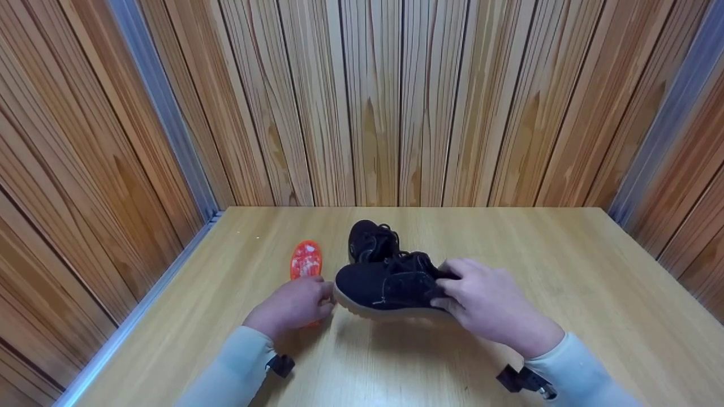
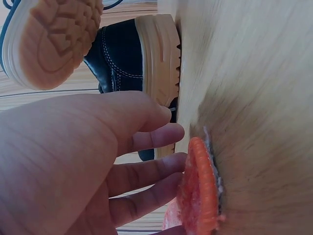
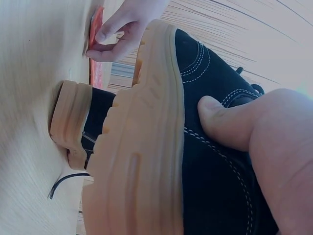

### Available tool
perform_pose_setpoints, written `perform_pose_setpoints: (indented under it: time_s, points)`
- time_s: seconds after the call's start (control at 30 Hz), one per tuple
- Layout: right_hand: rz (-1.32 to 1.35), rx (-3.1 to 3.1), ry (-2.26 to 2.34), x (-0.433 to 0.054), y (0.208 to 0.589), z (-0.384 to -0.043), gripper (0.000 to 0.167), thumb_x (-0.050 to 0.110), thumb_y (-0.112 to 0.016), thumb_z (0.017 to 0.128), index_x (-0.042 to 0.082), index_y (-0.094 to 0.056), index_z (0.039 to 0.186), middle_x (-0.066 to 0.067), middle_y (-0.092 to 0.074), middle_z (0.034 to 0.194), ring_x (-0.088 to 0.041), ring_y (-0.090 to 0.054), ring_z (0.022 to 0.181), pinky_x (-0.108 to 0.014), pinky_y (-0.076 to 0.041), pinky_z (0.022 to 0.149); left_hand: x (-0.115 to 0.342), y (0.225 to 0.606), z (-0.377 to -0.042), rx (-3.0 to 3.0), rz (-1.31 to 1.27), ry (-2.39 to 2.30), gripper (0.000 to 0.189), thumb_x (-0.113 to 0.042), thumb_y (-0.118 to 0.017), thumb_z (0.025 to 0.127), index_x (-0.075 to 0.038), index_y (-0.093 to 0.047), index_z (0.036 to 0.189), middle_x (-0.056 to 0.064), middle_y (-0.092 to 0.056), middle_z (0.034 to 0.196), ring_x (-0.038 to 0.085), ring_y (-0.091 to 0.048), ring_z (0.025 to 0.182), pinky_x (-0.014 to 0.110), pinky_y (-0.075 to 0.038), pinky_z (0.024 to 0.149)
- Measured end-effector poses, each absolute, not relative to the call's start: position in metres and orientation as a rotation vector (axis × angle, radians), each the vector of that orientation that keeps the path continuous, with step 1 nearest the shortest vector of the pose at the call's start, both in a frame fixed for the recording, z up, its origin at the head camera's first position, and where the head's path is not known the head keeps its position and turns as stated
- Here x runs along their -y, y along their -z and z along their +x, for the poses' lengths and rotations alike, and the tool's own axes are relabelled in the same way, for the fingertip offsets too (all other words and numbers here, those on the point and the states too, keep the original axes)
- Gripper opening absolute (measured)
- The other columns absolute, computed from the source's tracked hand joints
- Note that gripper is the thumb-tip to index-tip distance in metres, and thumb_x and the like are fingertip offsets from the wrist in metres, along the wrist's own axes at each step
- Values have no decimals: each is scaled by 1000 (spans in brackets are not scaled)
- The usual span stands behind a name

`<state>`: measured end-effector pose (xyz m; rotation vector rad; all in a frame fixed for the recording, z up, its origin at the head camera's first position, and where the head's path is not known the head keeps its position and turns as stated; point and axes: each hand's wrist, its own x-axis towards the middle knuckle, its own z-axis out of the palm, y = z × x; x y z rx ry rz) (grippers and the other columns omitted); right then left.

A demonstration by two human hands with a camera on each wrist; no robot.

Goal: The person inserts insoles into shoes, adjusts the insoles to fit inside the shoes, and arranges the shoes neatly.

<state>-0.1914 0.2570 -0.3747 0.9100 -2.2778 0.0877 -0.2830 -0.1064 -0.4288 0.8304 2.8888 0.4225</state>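
My right hand point(image 1: 491, 302) grips a black lace-up shoe point(image 1: 365, 285) by its heel end, thumb pressed on the side. White stitching and a thick tan sole show; the shoe is held raised and tilted, toe to the left. Behind it stands a second black shoe point(image 1: 365, 240), sole down on the table. My left hand point(image 1: 294, 304) is over a long orange-red pad point(image 1: 306, 260) with white patches. In the left wrist view this pad point(image 2: 200, 186) has a ribbed rim and a greyish, fuzzy underside. The left fingers point(image 2: 146, 176) are loosely bent against or beside it.
The light wooden table point(image 1: 565, 254) carries all of this. Wood-plank walls point(image 1: 379, 102) rise at the back and both sides, with metal strips point(image 1: 169, 113) at the corners. A black lace point(image 3: 63, 180) trails near the standing shoe.
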Motion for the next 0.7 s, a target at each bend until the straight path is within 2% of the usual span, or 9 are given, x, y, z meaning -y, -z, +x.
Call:
perform_pose_setpoints:
  time_s: [0.27,0.5,0.7]
  points:
    - [882,2282,-86,-261,371,-192,22,36,-89,92,16,-82,98,-5,-76,106,-23,-74,91,-43,-64,63,105,429,-283,-2900,893,-386,19,-27,-73,103,-19,-78,120,0,-72,107,18,-60,89,41,-60,89]
    - [836,2224,-52,-266,368,-193,24,36,-92,89,15,-80,93,-4,-74,101,-21,-72,86,-39,-62,56,107,429,-284,-2898,870,-376,19,-27,-74,103,-21,-78,120,-1,-70,107,18,-60,89,41,-59,88]
    - [777,2263,-42,-267,366,-194,25,34,-91,90,12,-82,98,-6,-73,102,-22,-71,85,-41,-61,55,107,430,-284,-2897,859,-371,19,-28,-74,102,-21,-78,120,-1,-71,107,17,-61,88,41,-59,89]
